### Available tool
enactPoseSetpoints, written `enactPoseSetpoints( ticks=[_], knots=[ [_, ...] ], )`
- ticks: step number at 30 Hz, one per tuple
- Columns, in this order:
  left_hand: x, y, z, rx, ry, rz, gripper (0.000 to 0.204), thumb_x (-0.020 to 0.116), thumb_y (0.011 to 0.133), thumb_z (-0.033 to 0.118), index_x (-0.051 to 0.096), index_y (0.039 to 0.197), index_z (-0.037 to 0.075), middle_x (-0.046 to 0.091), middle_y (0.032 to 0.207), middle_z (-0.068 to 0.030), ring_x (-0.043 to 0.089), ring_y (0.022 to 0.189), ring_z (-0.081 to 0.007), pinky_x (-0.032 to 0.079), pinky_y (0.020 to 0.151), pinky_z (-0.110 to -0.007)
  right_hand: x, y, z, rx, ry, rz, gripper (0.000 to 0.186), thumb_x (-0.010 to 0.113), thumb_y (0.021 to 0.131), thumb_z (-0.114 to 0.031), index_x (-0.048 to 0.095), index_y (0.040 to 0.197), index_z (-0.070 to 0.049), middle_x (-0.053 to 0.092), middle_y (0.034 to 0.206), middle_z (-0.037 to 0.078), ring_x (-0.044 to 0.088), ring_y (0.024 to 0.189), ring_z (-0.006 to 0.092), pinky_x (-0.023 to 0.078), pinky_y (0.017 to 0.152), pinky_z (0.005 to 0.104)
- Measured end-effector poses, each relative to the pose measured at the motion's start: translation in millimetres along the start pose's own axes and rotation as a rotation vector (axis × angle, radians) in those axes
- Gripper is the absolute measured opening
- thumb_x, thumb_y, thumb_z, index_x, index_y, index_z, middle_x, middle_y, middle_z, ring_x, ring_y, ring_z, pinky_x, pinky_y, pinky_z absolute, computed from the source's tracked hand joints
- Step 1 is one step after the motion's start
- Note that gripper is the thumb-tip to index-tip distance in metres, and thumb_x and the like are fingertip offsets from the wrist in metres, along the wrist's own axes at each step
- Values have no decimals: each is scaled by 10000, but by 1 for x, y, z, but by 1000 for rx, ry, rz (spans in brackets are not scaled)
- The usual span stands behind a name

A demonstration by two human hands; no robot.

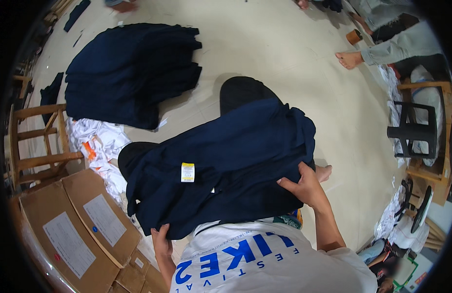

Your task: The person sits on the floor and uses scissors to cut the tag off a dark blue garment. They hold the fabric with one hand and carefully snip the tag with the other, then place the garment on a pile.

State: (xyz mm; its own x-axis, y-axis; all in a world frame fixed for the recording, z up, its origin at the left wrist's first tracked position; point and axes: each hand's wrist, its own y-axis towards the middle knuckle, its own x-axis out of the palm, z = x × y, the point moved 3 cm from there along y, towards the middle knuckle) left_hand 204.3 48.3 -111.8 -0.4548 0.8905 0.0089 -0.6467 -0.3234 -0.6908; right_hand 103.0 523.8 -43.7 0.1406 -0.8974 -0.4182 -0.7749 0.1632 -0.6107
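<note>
A dark navy garment (236, 146) is spread over my lap and bent knees, its cloth gently creased. A small white and yellow label (187, 172) sits on its upper face, left of the middle. At the garment's near left corner, my left hand (161, 241) is closed on the edge, thumb on top and most fingers hidden. My right hand (304, 185) grips the near right side, its thumb lying over the cloth and the other fingers out of sight beneath.
A large stack of similar navy cloth pieces (133, 73) lies on the floor ahead to the left. Cardboard boxes (74, 234) stand close at my left, near a wooden frame (40, 141) and white cloth (101, 146). Another person's bare foot (350, 59) and a black plastic stool (414, 129) are at right.
</note>
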Motion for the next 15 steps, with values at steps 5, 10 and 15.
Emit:
enactPoseSetpoints(
  ticks=[5,10,15],
  knots=[
    [15,0,50,138,-209,7,680,715,935,251,470,1509,-17,603,1440,-163,618,1294,-299,503,1112,-413,-6,5,-13,-120,158,140,601,845,884,-182,568,1346,86,696,1270,162,676,1152,258,514,1035,364],
    [24,-29,134,499,-498,-79,497,562,1038,253,537,1444,-33,622,1408,-181,624,1263,-267,498,1096,-428,-28,0,-70,-198,934,80,552,832,900,-197,574,1323,47,715,1176,132,712,1016,179,562,954,321],
    [28,-55,172,704,-328,34,508,567,1041,288,552,1425,-45,643,1365,-175,643,1220,-254,510,1068,-400,-47,-11,-107,-337,1072,170,552,811,905,-183,554,1329,60,715,1157,167,718,1001,203,561,967,333]
  ],
)
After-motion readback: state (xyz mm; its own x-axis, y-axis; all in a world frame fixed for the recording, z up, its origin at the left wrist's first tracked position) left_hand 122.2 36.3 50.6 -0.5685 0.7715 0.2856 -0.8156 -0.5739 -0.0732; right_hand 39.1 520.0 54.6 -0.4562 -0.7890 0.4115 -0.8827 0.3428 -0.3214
